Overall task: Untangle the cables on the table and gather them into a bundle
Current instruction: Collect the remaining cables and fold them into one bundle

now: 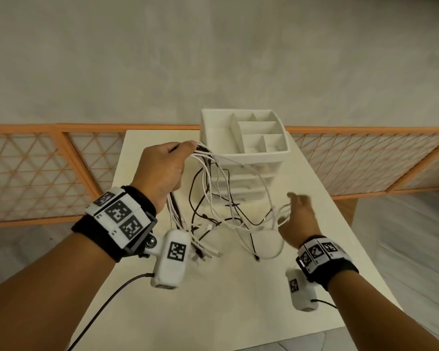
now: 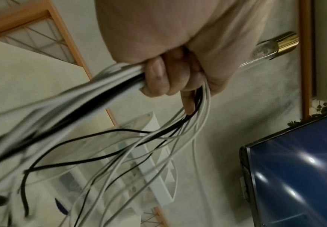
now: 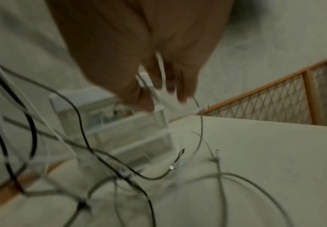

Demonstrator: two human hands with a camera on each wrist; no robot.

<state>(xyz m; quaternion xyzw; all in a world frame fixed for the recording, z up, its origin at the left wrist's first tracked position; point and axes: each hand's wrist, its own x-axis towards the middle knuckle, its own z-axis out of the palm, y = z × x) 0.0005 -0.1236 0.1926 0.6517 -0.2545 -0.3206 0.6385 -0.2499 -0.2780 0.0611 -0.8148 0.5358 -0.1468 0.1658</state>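
My left hand (image 1: 162, 168) is raised above the table and grips a bundle of white and black cables (image 1: 213, 196) in its fist. The strands hang down in tangled loops, and their plug ends dangle near the tabletop. In the left wrist view the fingers (image 2: 166, 76) curl tightly round the cables (image 2: 120, 153). My right hand (image 1: 299, 219) is lower and to the right, blurred. It holds a few white cable loops (image 1: 281, 214) that run back to the bundle. In the right wrist view a white cable with a plug (image 3: 147, 81) passes between the fingers (image 3: 184, 86).
A white desk organiser (image 1: 249, 138) with open compartments and drawers stands at the far end of the cream table (image 1: 238, 300), just behind the hanging cables. An orange lattice rail (image 1: 36, 168) runs behind the table. A dark screen (image 2: 294, 169) shows in the left wrist view.
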